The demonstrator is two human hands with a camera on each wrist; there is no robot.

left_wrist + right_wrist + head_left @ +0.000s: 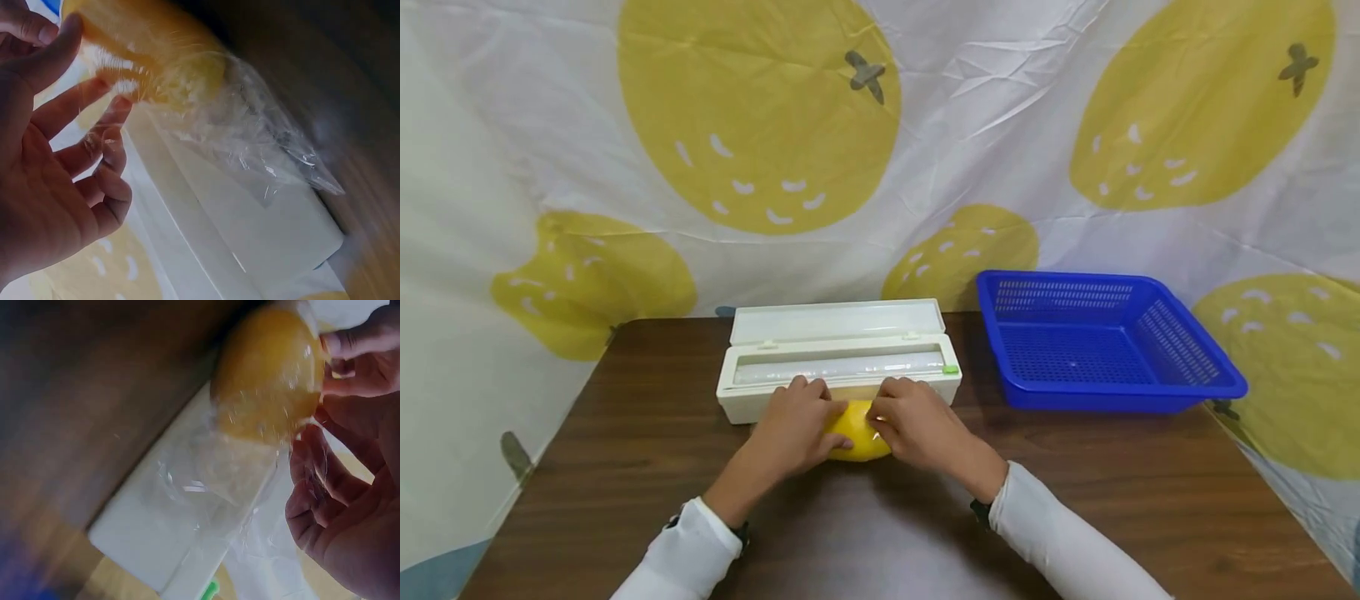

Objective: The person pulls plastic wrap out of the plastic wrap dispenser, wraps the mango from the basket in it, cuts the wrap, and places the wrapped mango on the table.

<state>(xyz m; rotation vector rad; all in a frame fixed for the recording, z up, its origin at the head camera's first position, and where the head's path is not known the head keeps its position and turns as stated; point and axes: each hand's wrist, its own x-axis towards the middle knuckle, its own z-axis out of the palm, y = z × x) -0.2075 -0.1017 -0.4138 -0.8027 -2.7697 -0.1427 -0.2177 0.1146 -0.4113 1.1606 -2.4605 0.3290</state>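
A smooth, rounded yellow fruit (pixel 859 431), its kind unclear, is at the front of a white cling film dispenser (pixel 752 408). Clear cling film (pixel 244 137) covers the fruit and spreads past its end in the left wrist view. More film (pixel 194 481) hangs beside it in the right wrist view. My left hand (pixel 796 427) is on the fruit's left side, thumb and curled fingers holding film against it. On the other side, my right hand (pixel 921 422) pinches film at the fruit's top, its fingers bent. The fruit's underside is hidden.
The dispenser's lid (pixel 838 322) stands raised behind the film roll (pixel 842 367), and a green slider (pixel 951 369) sits at its right end. A blue plastic basket (pixel 1120 390) stands at the right on the brown wooden table (pixel 647 450). Behind hangs a lemon-print cloth (pixel 970 150).
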